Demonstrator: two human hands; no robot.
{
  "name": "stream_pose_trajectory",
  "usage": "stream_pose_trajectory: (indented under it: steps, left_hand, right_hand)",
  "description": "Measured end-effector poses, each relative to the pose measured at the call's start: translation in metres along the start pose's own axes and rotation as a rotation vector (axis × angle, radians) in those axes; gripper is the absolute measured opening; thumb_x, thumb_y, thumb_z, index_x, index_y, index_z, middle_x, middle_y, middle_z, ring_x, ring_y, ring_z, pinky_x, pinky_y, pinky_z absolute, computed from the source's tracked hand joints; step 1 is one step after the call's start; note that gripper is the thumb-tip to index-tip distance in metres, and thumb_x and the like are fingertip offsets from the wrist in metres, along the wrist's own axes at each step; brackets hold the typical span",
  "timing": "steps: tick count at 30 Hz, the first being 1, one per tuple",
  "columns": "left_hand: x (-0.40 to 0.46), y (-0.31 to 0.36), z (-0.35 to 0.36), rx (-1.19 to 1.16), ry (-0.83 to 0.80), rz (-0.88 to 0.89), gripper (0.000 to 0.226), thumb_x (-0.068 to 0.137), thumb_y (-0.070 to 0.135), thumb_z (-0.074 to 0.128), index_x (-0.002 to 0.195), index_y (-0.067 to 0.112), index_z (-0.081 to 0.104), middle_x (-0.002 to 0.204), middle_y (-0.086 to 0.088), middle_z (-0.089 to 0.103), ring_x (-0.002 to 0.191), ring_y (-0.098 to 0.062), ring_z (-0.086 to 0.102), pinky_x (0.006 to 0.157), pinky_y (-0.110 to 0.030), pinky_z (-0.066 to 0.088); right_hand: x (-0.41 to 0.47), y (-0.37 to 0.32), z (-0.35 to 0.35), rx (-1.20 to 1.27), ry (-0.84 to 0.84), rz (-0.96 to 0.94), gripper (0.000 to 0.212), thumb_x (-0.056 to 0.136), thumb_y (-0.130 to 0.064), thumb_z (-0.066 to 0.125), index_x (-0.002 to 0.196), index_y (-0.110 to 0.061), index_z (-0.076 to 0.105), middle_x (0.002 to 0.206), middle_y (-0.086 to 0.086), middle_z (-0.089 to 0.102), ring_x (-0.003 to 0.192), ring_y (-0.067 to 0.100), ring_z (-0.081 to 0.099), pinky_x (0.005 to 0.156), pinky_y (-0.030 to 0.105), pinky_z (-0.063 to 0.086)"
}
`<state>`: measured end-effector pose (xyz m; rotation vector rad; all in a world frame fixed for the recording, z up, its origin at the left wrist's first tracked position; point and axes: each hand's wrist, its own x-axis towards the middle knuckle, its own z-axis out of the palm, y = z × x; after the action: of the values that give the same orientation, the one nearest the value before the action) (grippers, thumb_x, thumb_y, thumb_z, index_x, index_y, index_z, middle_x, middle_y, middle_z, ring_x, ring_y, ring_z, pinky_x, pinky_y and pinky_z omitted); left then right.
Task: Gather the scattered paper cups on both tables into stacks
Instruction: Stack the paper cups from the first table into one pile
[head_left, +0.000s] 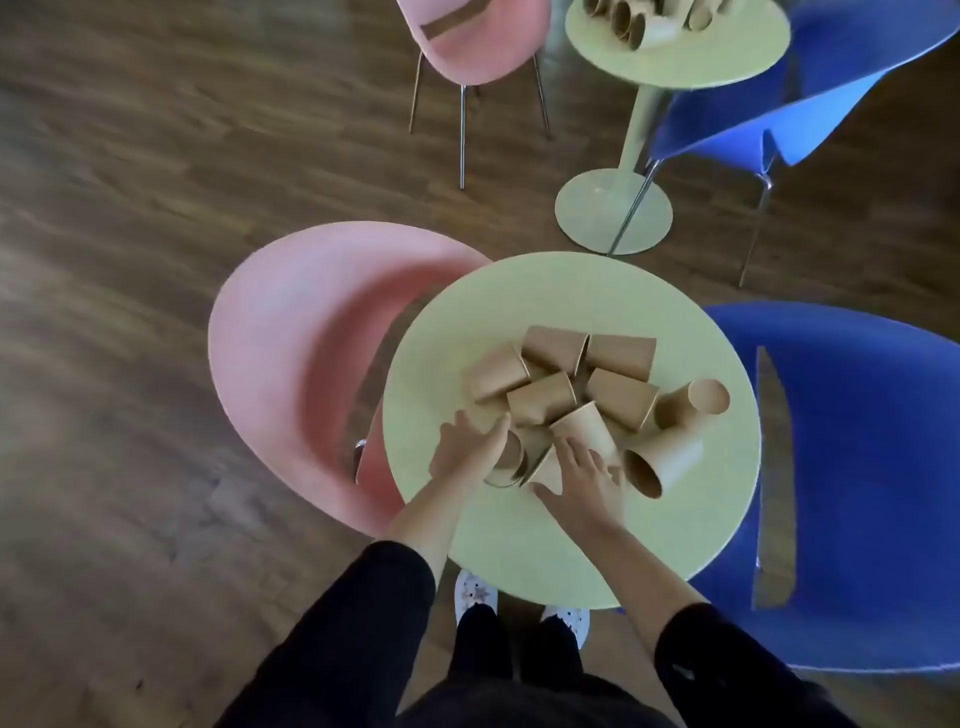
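A round pale green table (519, 545) fills the centre, strewn with brown paper cups (540, 400), nearly all lying on their sides. The left hand (465, 452) grips a cup (506, 462) at the heap's 7 o'clock edge. The right hand (584, 480) lies spread over another cup (550, 467) just beside it. A pink chair (291, 395) stands at the table's 9 o'clock, a blue chair (857, 467) at 3 o'clock. At 12 o'clock, well apart, a second round table (701, 57) carries more tipped cups (634, 23).
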<state>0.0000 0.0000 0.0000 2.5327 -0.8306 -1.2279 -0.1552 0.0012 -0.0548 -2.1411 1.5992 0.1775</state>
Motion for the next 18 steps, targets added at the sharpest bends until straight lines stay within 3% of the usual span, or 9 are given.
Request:
stream_pose_trajectory:
  steps: [4, 7, 9, 11, 13, 16, 18]
  left_hand:
    - [0.025, 0.0, -0.006, -0.152, -0.238, -0.254, 0.081, 0.085, 0.072, 0.035, 0.139, 0.013, 0.041, 0.132, -0.012, 0.054, 0.106, -0.03, 0.062, 0.087, -0.05, 0.052]
    - [0.041, -0.002, -0.001, -0.235, -0.379, -0.371, 0.087, 0.079, 0.077, 0.042, 0.135, 0.011, 0.042, 0.115, -0.013, 0.058, 0.089, -0.026, 0.065, 0.08, -0.049, 0.055]
    - [0.046, -0.001, 0.004, -0.243, -0.433, -0.404, 0.087, 0.077, 0.075, 0.049, 0.134, 0.01, 0.04, 0.125, -0.013, 0.055, 0.082, -0.025, 0.066, 0.072, -0.045, 0.055]
    - [0.052, -0.002, 0.009, -0.256, -0.467, -0.427, 0.082, 0.075, 0.068, 0.056, 0.132, 0.012, 0.041, 0.13, -0.013, 0.054, 0.077, -0.024, 0.067, 0.069, -0.041, 0.052]
    - [0.056, -0.005, 0.011, -0.279, -0.492, -0.456, 0.07, 0.074, 0.06, 0.06, 0.124, 0.014, 0.046, 0.118, -0.011, 0.061, 0.074, -0.024, 0.069, 0.073, -0.036, 0.051]
    - [0.057, -0.009, 0.003, -0.277, -0.521, -0.475, 0.047, 0.078, 0.051, 0.062, 0.099, 0.011, 0.051, 0.089, -0.009, 0.065, 0.067, -0.022, 0.068, 0.075, -0.031, 0.048]
    - [0.055, -0.014, -0.007, -0.321, -0.547, -0.481, 0.045, 0.079, 0.047, 0.066, 0.094, 0.007, 0.05, 0.09, -0.012, 0.065, 0.07, -0.024, 0.067, 0.076, -0.032, 0.05]
  right_hand:
    - [0.007, 0.001, 0.008, -0.045, 0.043, -0.002, 0.077, 0.084, -0.057, 0.054, 0.147, -0.022, 0.025, 0.15, -0.002, 0.031, 0.136, 0.02, 0.032, 0.104, 0.043, 0.029]
    - [0.009, 0.0, 0.015, -0.056, 0.055, -0.048, 0.075, 0.083, -0.053, 0.059, 0.144, -0.018, 0.033, 0.143, 0.005, 0.043, 0.131, 0.025, 0.04, 0.1, 0.042, 0.033]
    - [0.011, 0.0, 0.019, -0.072, 0.057, -0.043, 0.078, 0.076, -0.048, 0.07, 0.14, -0.015, 0.041, 0.137, 0.009, 0.049, 0.125, 0.028, 0.047, 0.096, 0.044, 0.038]
    - [0.012, 0.0, 0.023, -0.077, 0.067, -0.04, 0.078, 0.062, -0.043, 0.082, 0.129, -0.013, 0.054, 0.123, 0.012, 0.059, 0.112, 0.031, 0.058, 0.086, 0.045, 0.046]
    - [0.012, 0.001, 0.025, -0.084, 0.091, -0.06, 0.076, 0.05, -0.04, 0.089, 0.115, -0.011, 0.064, 0.106, 0.012, 0.066, 0.095, 0.032, 0.066, 0.072, 0.043, 0.051]
    - [0.009, 0.002, 0.021, -0.071, 0.158, -0.095, 0.074, 0.046, -0.041, 0.09, 0.109, -0.011, 0.066, 0.096, 0.009, 0.067, 0.083, 0.03, 0.067, 0.066, 0.039, 0.053]
    - [0.006, 0.004, 0.018, -0.037, 0.171, -0.1, 0.074, 0.049, -0.042, 0.088, 0.111, -0.01, 0.064, 0.097, 0.009, 0.066, 0.082, 0.03, 0.067, 0.066, 0.039, 0.053]
